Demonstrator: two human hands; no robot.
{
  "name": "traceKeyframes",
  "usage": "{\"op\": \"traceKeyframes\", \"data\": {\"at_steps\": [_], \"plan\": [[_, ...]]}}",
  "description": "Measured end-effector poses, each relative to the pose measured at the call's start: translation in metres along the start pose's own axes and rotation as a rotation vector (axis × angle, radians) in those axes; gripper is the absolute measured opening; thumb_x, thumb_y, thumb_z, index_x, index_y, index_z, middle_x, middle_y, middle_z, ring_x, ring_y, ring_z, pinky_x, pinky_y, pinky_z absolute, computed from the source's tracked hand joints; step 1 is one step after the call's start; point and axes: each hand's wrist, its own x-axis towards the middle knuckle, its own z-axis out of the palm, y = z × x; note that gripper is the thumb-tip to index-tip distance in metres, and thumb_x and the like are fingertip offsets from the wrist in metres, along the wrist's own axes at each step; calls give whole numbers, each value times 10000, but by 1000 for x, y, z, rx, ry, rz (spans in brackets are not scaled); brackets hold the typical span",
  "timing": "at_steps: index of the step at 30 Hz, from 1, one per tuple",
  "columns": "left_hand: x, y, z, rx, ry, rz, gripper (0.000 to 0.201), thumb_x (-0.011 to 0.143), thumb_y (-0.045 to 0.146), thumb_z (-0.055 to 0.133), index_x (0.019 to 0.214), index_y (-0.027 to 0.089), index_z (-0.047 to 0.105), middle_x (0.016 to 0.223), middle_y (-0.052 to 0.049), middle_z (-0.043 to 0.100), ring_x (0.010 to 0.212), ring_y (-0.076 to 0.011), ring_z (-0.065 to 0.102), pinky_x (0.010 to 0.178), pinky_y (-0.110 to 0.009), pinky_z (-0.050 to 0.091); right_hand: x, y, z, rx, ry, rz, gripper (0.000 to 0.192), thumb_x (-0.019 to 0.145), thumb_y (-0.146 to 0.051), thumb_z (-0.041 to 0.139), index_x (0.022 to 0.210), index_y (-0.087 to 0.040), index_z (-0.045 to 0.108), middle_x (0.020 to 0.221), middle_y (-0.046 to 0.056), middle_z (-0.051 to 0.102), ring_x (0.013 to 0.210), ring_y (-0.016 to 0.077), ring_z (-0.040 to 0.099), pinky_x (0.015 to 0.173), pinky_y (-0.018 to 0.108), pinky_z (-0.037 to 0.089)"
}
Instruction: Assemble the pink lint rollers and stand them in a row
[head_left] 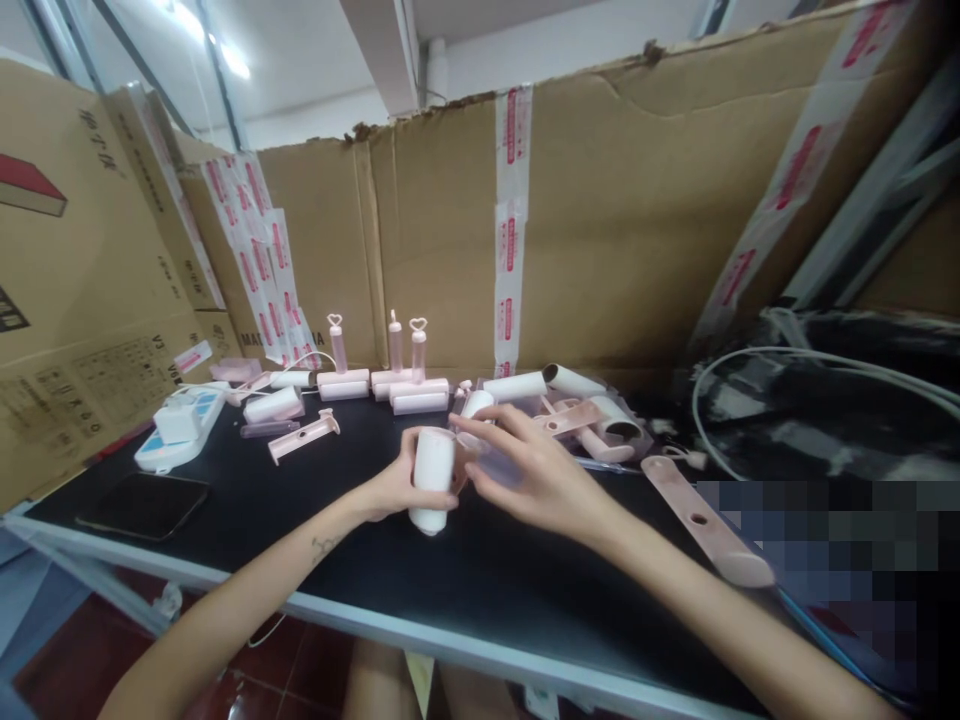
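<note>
My left hand (397, 485) is wrapped round a white roll (433, 470), holding it upright above the black table top. Close by on the right is my right hand (525, 465), its index fingertip near the roll's upper end. Between its thumb and curved fingers shows a translucent pale lilac cover (499, 465), which it seems to grip. Part of a pink piece is visible behind the roll, mostly hidden by the fingers. Beyond the hands stand several pink-and-white rollers (420, 395) with upright handles ending in heart-shaped loops.
Loose white rolls (516, 386) and pink parts (574, 420) lie heaped at the back right. A long pink holder (705, 522) rests near the right forearm; another pink holder (304, 436) lies left. A phone (142, 505) and power strip (180, 430) sit at left. Cardboard (442, 230) walls the back.
</note>
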Motion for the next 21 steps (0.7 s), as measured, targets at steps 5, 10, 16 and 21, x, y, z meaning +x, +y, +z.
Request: {"op": "traceKeyframes", "data": {"at_steps": [5, 10, 16, 21], "plan": [[-5, 19, -16, 28, -253, -180, 699, 603, 273, 764, 1130, 220, 308, 1008, -48, 552, 945, -226, 588, 784, -374, 474, 2, 9, -10, 55, -244, 18, 465, 770, -222, 540, 1232, -184, 507, 1111, 97, 630, 966, 213, 618, 809, 319, 487], [-3, 30, -17, 525, -158, -42, 595, 654, 271, 687, 1179, 207, 415, 1064, -45, 564, 983, -218, 560, 818, -314, 447, -2, 3, 3, -88, -275, 104, 472, 742, -204, 548, 1200, -105, 495, 934, 108, 681, 821, 237, 653, 705, 321, 491], [-11, 37, -8, 980, -73, -35, 802, 543, 464, 746, 1239, 282, 391, 1032, -20, 637, 948, -284, 612, 758, -324, 456, -4, 1, 17, -302, -300, 78, 262, 703, -214, 562, 946, -118, 557, 890, 136, 641, 857, 282, 614, 710, 361, 471], [-12, 43, -14, 994, -202, -24, 627, 653, 412, 684, 1211, 283, 430, 1033, -9, 654, 918, -248, 634, 733, -285, 460, -6, 4, 19, -238, -382, 3, 112, 756, -217, 493, 832, -145, 531, 842, 104, 598, 768, 228, 577, 667, 321, 450]]}}
